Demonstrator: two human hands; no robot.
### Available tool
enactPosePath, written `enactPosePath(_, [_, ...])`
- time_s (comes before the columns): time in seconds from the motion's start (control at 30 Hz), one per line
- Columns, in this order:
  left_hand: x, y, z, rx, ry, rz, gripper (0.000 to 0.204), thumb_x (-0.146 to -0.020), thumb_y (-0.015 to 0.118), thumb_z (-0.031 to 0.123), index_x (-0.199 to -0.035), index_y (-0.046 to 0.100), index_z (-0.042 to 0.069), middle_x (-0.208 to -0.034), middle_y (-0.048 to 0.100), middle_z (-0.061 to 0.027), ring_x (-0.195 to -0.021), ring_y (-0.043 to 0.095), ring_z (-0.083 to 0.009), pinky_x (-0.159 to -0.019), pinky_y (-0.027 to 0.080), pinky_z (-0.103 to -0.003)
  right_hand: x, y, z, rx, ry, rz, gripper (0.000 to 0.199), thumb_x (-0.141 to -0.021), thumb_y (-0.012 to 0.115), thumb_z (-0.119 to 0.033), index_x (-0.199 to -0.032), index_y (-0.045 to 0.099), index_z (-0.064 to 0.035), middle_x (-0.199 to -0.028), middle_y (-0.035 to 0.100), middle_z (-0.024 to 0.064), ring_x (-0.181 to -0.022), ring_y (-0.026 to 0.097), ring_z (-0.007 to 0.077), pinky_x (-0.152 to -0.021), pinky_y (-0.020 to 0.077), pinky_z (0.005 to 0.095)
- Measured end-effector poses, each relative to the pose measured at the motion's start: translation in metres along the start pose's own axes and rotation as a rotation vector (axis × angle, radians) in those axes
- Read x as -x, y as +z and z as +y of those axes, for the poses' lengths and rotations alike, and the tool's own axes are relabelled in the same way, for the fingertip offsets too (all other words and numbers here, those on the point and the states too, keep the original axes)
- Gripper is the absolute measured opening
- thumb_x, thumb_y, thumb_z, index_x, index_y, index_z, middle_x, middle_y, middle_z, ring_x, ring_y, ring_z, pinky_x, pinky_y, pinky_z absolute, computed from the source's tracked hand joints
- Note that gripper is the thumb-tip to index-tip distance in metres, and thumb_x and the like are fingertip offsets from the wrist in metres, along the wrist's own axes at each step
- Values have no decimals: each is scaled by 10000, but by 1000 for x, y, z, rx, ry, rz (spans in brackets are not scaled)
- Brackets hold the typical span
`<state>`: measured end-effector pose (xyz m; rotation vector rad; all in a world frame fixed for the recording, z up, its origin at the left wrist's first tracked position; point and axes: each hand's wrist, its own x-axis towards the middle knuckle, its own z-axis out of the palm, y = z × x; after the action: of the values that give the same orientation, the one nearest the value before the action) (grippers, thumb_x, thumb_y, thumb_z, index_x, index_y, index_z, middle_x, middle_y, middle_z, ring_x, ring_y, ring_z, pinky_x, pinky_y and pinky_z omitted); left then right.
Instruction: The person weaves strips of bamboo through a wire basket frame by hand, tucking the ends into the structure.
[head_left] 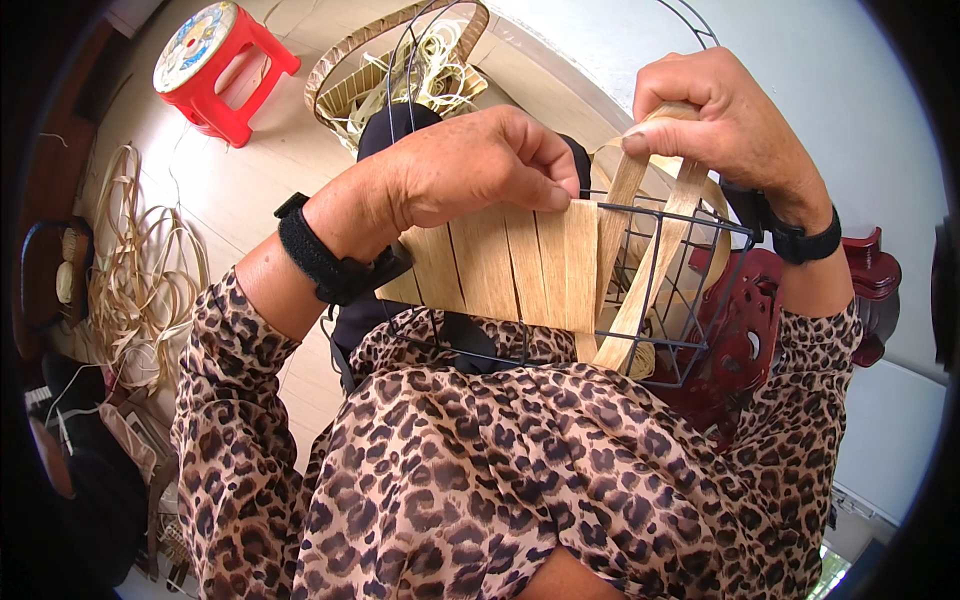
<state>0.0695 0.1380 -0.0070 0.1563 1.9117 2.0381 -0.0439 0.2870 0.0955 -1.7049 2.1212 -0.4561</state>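
Observation:
A dark wire basket frame (690,290) rests on my lap, its left part wrapped side by side with flat tan strips (490,260). My left hand (490,165) pinches the upper edge of the wrapped part, thumb and forefinger closed on the last strip. Up at the right, my right hand (690,120) is closed round a looped length of the same strip (650,260), which runs down to the frame's lower edge. Bare wire grid shows to the right of the wrapping. The strip's far end is hidden behind the frame.
A red stool (225,80) with a patterned round top stands at the far left. Beyond my lap sits a woven basket (335,75) of pale shavings-like strips. Loose tan strips (140,270) lie heaped on the left. A dark red carved piece of furniture (745,350) is at my right.

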Motion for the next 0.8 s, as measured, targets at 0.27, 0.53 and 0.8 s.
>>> enactPosePath(0.27, [-2, 12, 2, 88, -8, 84, 100, -735, 647, 21, -831, 673, 11, -735, 645, -34, -665, 569, -82, -687, 457, -203, 10, 6, 23, -62, -57, 49, 131, -705, 656, -116, -651, 585, -20, -527, 487, 10, -466, 428, 61, -418, 331, 227])
enactPosePath(0.53, [-2, 15, 2, -4, -9, 57, 120, -776, 607, 28, -883, 660, 19, -780, 633, -5, -730, 548, -63, -728, 438, -203, 16, 6, 23, -103, -38, 105, 170, -717, 663, -132, -625, 568, -26, -476, 438, -30, -434, 375, 29, -397, 297, 201])
enactPosePath(0.8, [-3, 14, -4, -65, 39, -62, 199, -859, 540, 124, -1023, 585, 21, -861, 598, 21, -807, 508, -38, -766, 411, -199, -3, 1, -10, 34, 21, 13, 191, -700, 645, -122, -611, 520, -7, -508, 439, 14, -466, 393, 76, -430, 297, 232])
